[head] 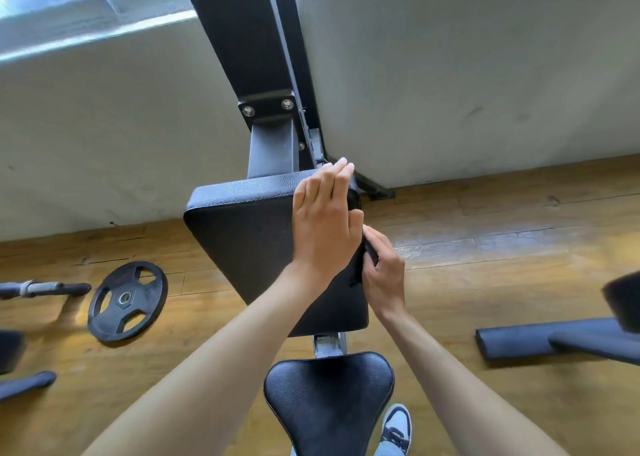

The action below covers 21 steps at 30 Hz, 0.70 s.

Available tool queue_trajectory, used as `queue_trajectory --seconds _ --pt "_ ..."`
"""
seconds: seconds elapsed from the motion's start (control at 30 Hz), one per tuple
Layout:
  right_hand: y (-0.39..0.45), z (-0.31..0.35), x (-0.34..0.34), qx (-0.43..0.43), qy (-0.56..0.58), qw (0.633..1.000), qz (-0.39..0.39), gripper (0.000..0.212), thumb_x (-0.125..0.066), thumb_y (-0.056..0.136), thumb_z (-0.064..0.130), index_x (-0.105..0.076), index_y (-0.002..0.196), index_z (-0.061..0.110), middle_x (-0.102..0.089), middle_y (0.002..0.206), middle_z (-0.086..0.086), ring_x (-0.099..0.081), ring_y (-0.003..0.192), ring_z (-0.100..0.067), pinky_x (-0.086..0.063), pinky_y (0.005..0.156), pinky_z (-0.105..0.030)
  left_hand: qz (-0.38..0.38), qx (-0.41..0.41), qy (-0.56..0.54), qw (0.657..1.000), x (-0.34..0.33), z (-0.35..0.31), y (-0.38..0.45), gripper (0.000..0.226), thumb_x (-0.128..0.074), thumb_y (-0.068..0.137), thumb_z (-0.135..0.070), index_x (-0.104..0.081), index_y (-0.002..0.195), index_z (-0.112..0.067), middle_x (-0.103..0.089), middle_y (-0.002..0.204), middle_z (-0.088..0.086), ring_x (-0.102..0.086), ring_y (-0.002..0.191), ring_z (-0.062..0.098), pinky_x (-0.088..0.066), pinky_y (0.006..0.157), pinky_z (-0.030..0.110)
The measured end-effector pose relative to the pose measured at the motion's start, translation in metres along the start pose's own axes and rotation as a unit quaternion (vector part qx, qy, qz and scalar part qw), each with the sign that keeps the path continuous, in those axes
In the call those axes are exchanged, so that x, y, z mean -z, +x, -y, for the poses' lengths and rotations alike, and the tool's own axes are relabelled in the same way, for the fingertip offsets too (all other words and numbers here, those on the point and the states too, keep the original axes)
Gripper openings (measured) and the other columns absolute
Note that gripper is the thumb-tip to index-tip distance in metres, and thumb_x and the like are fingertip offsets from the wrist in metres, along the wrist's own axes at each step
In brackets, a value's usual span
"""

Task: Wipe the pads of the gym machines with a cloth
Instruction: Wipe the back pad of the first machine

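A black slanted arm pad (242,233) of a gym machine fills the middle of the view, with a black seat (329,393) below it. My left hand (323,223) lies flat on the pad's upper right part, fingers straight and together, reaching its top corner. My right hand (384,272) is at the pad's right edge and pinches a fold of dark cloth (370,251). The cloth is nearly the pad's colour, so its extent under my left hand is hard to tell.
The machine's black upright frame (256,39) rises against a white wall. On the wooden floor at left lie a weight plate (127,301) and a bar (41,288). Another machine's padded parts (540,341) sit at right. My shoe (396,428) shows beside the seat.
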State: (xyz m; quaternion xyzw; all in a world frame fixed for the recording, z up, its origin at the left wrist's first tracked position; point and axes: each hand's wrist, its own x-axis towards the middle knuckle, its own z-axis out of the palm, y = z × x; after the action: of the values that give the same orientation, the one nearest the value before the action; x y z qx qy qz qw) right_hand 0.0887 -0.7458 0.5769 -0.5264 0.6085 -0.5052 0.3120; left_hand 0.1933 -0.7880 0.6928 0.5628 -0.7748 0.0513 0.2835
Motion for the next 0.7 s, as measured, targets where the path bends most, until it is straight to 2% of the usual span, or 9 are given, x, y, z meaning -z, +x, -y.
queue_trajectory --seconds 0.17,0.33,0.43,0.57,0.7 --pt "0.021 0.039 0.017 0.022 0.014 1.0 0.017 0.043 -0.055 0.098 -0.008 -0.063 0.138 0.006 -0.066 0.136 -0.002 -0.058 0.128 -0.006 -0.046 0.113 -0.031 0.035 -0.002 -0.007 0.999 0.009 -0.001 0.0 0.064 -0.044 0.082 -0.021 -0.053 0.145 -0.009 -0.052 0.151 0.005 -0.043 0.144 0.023 -0.026 0.122 0.036" --pt "0.043 0.077 0.025 0.049 0.035 0.998 0.003 0.046 -0.054 0.095 -0.01 -0.064 0.137 0.006 -0.066 0.134 -0.001 -0.06 0.126 -0.005 -0.047 0.112 -0.03 0.076 -0.023 -0.017 0.997 0.018 0.008 0.004 0.07 -0.054 0.083 -0.016 -0.047 0.152 -0.008 -0.048 0.157 0.007 -0.039 0.148 0.021 -0.028 0.124 0.038" --pt "0.05 0.094 0.029 0.067 0.023 0.998 0.002 0.046 -0.053 0.096 -0.01 -0.062 0.138 0.004 -0.065 0.137 -0.003 -0.059 0.128 -0.008 -0.045 0.113 -0.031 0.08 -0.034 0.001 0.996 0.025 0.015 0.001 0.069 -0.058 0.09 -0.019 -0.041 0.155 -0.008 -0.044 0.16 0.007 -0.035 0.15 0.022 -0.022 0.127 0.036" --pt "0.054 0.114 0.032 0.156 -0.033 0.987 -0.018 0.044 -0.055 0.097 -0.009 -0.061 0.139 0.002 -0.064 0.138 -0.005 -0.056 0.13 -0.007 -0.04 0.115 -0.022 0.068 0.021 0.04 0.997 0.039 0.037 -0.017 0.084 -0.066 0.084 -0.018 -0.031 0.16 -0.009 -0.035 0.164 0.008 -0.024 0.156 0.023 -0.01 0.13 0.036" --pt "0.048 0.117 0.016 0.226 -0.098 0.969 -0.015 0.051 -0.061 0.096 -0.007 -0.055 0.146 0.003 -0.058 0.147 -0.009 -0.051 0.14 -0.02 -0.039 0.118 -0.029 0.059 0.067 0.075 0.993 0.057 0.071 -0.037 0.089 -0.072 0.087 -0.029 -0.027 0.161 -0.01 -0.029 0.167 0.006 -0.017 0.158 0.022 -0.005 0.13 0.036"
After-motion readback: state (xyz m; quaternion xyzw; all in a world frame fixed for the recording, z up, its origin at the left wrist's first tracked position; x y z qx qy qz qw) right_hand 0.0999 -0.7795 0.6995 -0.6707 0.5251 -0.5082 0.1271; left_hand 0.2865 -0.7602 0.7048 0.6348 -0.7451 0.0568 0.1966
